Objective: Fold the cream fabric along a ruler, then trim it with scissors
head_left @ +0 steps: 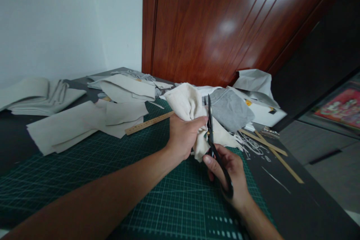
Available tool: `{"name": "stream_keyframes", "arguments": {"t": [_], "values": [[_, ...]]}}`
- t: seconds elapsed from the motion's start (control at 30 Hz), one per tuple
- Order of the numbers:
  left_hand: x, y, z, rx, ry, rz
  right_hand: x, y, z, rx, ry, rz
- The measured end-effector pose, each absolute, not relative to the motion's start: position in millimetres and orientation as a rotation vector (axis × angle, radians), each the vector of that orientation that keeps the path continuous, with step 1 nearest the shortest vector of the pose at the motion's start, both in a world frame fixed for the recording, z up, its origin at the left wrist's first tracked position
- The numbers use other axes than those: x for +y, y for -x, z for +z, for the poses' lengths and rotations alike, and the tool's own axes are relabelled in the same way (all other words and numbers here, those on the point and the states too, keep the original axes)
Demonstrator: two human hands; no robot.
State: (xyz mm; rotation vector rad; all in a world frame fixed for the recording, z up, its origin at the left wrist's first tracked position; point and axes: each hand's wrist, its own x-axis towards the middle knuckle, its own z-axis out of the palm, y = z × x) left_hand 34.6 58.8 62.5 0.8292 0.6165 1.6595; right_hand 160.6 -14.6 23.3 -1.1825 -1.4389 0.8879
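Bunched cream cloth [187, 99] is gripped in my left hand [184, 135], held over the green cutting mat [180, 195]. My right hand [232, 170] has its fingers in the handles of black scissors [210, 131]. The blades point up and away, close along the right side of the cloth and by my left thumb. Part of the cloth hangs below my left hand, near the scissors' pivot. Whether the blades have fabric between them is hard to make out.
Cream fabric pieces [67, 123] and a folded stack [42, 97] lie left. A wooden ruler [150, 123] rests on the mat. Grey cloth [229, 108], thread scraps [254, 148] and wooden strips [287, 165] lie right. Behind stands a reddish-brown wooden door [202, 26].
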Motion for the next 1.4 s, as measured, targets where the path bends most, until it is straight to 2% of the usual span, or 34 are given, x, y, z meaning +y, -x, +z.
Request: {"name": "stream_keyframes", "arguments": {"t": [1.4], "values": [[60.0,-34.5,61.8,0.626,-0.848,1.674,-16.2,-153.8,27.1,-1.428,1.234,0.859]]}}
